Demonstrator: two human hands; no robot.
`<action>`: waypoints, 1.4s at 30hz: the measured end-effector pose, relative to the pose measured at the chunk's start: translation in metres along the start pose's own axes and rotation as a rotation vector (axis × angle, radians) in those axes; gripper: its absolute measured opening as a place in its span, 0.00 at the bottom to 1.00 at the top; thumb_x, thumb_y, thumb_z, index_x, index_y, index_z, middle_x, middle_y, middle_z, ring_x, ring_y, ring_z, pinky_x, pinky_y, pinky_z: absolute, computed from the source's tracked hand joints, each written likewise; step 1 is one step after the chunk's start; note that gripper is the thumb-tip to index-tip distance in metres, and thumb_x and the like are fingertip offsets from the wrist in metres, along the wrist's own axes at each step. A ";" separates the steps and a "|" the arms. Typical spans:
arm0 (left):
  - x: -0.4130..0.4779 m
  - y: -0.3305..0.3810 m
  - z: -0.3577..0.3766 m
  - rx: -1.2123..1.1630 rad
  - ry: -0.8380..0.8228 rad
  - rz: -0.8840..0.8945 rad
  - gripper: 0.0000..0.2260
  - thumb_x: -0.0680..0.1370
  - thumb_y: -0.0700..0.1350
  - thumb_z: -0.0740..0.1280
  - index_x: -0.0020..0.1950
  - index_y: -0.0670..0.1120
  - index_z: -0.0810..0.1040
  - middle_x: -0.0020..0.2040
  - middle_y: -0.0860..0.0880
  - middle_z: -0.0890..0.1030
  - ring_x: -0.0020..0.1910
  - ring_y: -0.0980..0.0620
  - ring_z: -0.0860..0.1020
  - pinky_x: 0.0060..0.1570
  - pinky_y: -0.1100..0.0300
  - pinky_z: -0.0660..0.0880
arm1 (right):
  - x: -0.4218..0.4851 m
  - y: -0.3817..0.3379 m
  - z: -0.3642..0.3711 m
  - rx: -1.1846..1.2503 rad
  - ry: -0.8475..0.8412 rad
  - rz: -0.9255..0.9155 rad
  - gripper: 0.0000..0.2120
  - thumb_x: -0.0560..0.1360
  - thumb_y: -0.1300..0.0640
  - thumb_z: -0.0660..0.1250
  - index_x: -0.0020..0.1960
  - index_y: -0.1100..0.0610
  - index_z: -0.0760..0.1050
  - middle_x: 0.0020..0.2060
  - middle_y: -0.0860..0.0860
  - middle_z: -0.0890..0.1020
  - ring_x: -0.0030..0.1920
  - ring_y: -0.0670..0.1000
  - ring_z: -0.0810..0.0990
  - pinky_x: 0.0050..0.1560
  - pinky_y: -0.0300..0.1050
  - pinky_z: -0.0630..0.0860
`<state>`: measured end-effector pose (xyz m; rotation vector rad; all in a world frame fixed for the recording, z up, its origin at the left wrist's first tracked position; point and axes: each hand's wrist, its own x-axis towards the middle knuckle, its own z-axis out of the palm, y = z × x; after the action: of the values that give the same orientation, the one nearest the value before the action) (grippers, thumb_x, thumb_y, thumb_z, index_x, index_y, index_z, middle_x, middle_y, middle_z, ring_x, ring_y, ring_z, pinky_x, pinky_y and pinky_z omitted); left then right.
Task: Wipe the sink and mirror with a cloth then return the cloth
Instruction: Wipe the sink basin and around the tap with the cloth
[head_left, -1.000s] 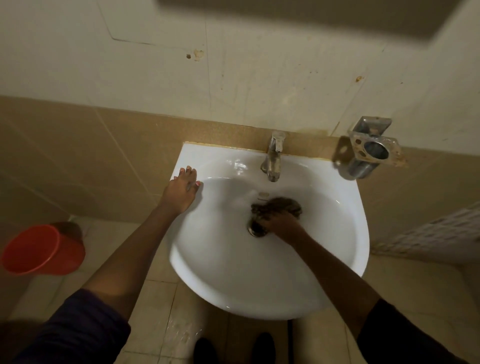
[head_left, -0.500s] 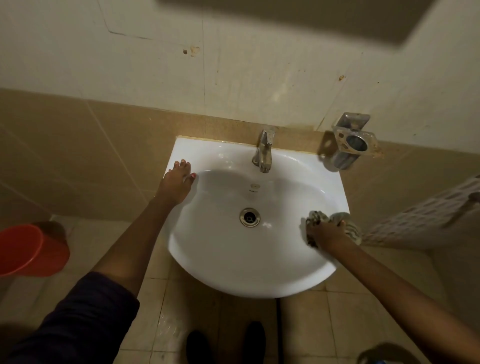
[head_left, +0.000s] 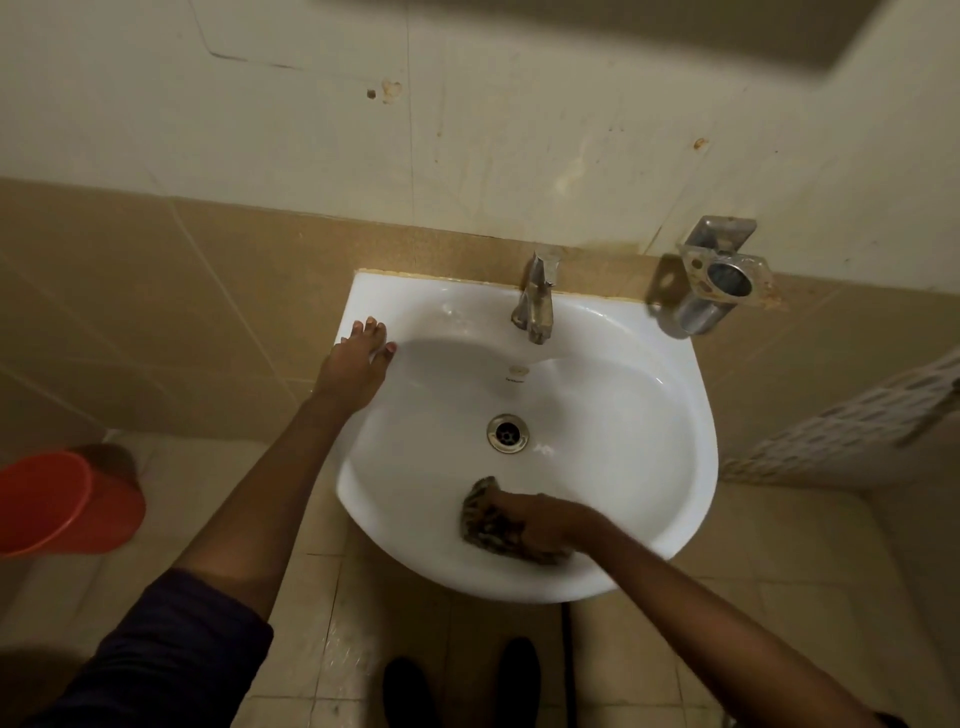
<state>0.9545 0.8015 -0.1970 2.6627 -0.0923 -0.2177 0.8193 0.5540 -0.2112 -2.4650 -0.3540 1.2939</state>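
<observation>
Head view is showing the right hand (head_left: 545, 525) gripping the cloth (head_left: 485, 519) against the sink's (head_left: 649, 415) near inner wall while the left hand (head_left: 356, 366) is resting spread on its rim, so sink wiping is seemingly underway, with mirror and cloth return remaining.

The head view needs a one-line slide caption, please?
Right hand presses a cloth inside the sink; left hand braces the rim.

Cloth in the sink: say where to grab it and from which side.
Grip the bunched left end of the cloth, coming from above and the basin's left. That end pokes out clear; the right hand presses on the rest against the sink front wall.
</observation>
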 end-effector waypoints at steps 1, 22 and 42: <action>0.001 -0.001 -0.001 -0.003 -0.002 0.000 0.19 0.81 0.48 0.53 0.69 0.41 0.66 0.74 0.41 0.64 0.72 0.40 0.64 0.67 0.46 0.64 | 0.008 0.029 0.000 -0.066 0.076 0.128 0.28 0.78 0.57 0.58 0.75 0.49 0.51 0.69 0.60 0.68 0.67 0.61 0.68 0.65 0.53 0.65; 0.006 -0.004 -0.007 -0.095 -0.052 -0.084 0.22 0.80 0.53 0.54 0.72 0.46 0.65 0.75 0.46 0.63 0.72 0.42 0.65 0.69 0.50 0.62 | 0.093 -0.074 -0.002 0.294 0.405 -0.017 0.30 0.76 0.66 0.58 0.74 0.59 0.50 0.72 0.61 0.58 0.72 0.62 0.57 0.72 0.55 0.55; -0.004 0.015 -0.023 0.011 -0.085 -0.035 0.18 0.81 0.48 0.51 0.65 0.39 0.69 0.69 0.40 0.68 0.65 0.40 0.71 0.61 0.47 0.67 | -0.030 0.040 0.003 -0.256 -0.010 -0.018 0.25 0.80 0.55 0.50 0.71 0.34 0.49 0.69 0.56 0.68 0.62 0.60 0.72 0.63 0.55 0.67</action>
<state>0.9544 0.7990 -0.1697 2.6670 -0.0745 -0.3428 0.8024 0.5072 -0.2065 -2.6572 -0.5757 1.3264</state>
